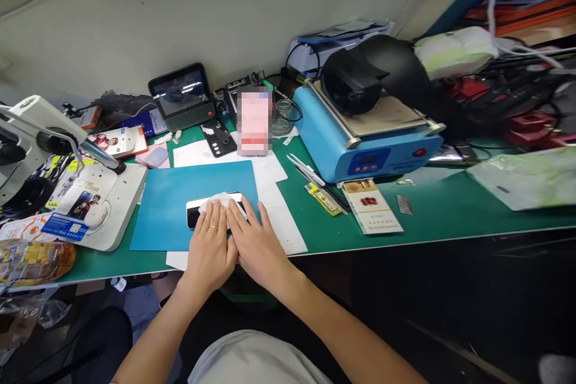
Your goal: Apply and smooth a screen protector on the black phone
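Both hands lie flat and side by side, palms down, fingers extended. The left hand (212, 243) bears a ring; the right hand (256, 246) angles in beside it. Neither hand is closed around an object; the fingers rest on a white wipe (221, 197). Whether a fingertip pinches its edge cannot be determined.

The wipe covers the middle of a phone (193, 216), which lies flat with its dark face up and its left end exposed. The step in hand appears to be pressing or wiping this face. The next move calls for light, even pressure through the fingers while the phone is kept from sliding.

The phone rests on a blue mat (164, 207), placed over white paper (290, 222) on the green worktop (432, 204). A black perforated plate (218, 137) lies beyond the mat. To the right are slim white tools (306, 168), a yellow packet (324, 199) and a printed carton (372, 209). A blue machine (310, 132) stands behind the carton. A pale stand base (123, 213) adjoins the mat on the left.
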Demonstrator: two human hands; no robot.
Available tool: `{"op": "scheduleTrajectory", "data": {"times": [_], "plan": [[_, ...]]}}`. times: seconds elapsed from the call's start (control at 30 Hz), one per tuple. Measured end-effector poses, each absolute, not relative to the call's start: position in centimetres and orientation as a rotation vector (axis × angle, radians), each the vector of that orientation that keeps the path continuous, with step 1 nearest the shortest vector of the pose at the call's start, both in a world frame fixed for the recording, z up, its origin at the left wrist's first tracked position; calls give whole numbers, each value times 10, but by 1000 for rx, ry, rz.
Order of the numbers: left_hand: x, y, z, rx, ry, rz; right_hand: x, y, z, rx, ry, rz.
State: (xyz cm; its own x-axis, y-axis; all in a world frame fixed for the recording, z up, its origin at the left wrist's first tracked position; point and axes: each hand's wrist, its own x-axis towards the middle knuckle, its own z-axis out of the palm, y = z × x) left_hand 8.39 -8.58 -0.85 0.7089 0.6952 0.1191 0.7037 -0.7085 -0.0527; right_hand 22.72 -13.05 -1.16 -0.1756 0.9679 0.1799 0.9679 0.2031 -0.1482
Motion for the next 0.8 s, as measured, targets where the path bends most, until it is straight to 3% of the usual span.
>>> {"op": "scheduleTrajectory", "data": {"times": [0.8], "plan": [[111,-92,-1,-2919,-1178,-21,250,-139,-6,-1888,-2307,121]]}}
